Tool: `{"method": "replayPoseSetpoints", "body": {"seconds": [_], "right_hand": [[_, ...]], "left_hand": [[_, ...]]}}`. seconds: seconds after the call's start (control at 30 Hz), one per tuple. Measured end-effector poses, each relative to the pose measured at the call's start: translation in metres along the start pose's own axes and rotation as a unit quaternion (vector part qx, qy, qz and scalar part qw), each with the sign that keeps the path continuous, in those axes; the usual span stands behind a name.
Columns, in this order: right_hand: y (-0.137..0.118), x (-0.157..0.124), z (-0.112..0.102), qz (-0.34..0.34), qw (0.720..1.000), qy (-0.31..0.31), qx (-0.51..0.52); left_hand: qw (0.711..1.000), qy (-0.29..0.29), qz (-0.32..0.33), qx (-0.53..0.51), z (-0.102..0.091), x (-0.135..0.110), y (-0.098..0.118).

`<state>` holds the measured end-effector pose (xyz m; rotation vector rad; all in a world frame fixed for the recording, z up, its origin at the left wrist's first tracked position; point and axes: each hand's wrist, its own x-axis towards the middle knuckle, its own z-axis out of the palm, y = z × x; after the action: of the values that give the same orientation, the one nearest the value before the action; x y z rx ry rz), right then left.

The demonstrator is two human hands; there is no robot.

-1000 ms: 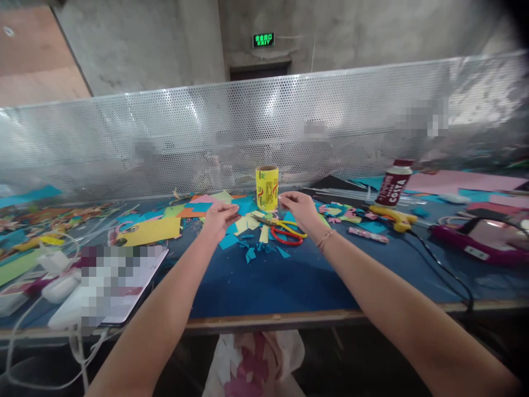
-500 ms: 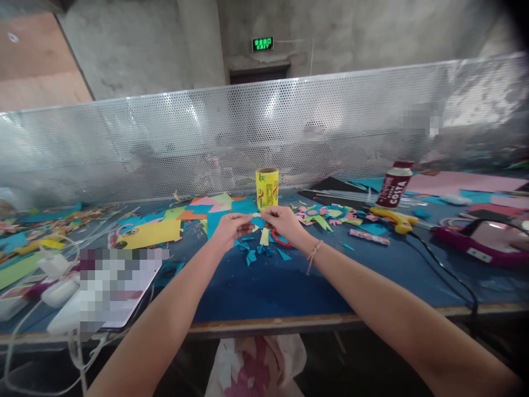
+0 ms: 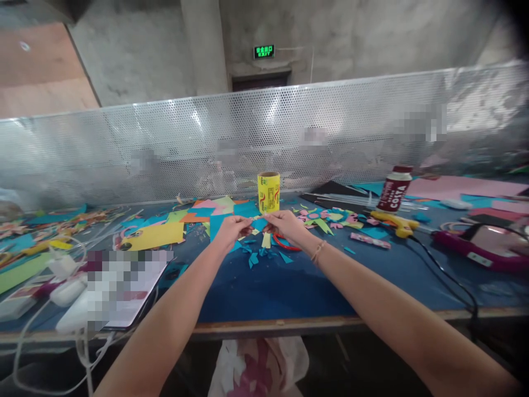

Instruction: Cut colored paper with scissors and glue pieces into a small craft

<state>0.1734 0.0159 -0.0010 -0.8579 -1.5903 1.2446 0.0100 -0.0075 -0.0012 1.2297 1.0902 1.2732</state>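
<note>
Over the blue tabletop, my left hand (image 3: 233, 230) and my right hand (image 3: 286, 225) meet with thumbs and fingertips pinched. Between them shows a small piece of blue paper (image 3: 259, 224); the fingers hide its edges. Just behind stands a yellow printed roll (image 3: 269, 193), upright. Below the hands lie blue paper scraps (image 3: 253, 259) and a pale yellow strip (image 3: 266, 240). A red loop (image 3: 288, 246) sits partly hidden under my right hand. Beside that hand spreads a group of pink, green and blue paper cutouts (image 3: 330, 216).
A yellow glue gun (image 3: 394, 223) with a black cord lies right, near a Costa bottle (image 3: 395, 190) and a purple case (image 3: 463, 249). Left are a phone (image 3: 138, 300), white cables and yellow paper (image 3: 159, 235). A perforated metal screen (image 3: 185, 149) stands behind.
The view has tilted slightly up, so everything sits a little lower. My hands stay pinched together in nearly the same place, with the blue paper showing more clearly between them.
</note>
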Motion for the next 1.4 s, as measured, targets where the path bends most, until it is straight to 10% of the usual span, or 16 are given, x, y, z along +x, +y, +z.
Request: {"method": "replayPoseSetpoints", "body": {"seconds": [0.37,0.9,1.4], "right_hand": [[-0.001,0.001,-0.008,-0.036,0.995,0.043,-0.079],[0.001,-0.003,0.002,-0.078,0.996,-0.036,-0.01],[0.01,0.005,-0.003,-0.087,0.996,0.015,-0.014]], "left_hand": [[0.927,-0.035,0.275,0.254,0.012,-0.019,0.007],[0.996,-0.006,0.083,0.017,0.008,-0.007,0.002],[0.992,0.023,-0.021,-0.125,0.01,-0.008,0.005]]}}
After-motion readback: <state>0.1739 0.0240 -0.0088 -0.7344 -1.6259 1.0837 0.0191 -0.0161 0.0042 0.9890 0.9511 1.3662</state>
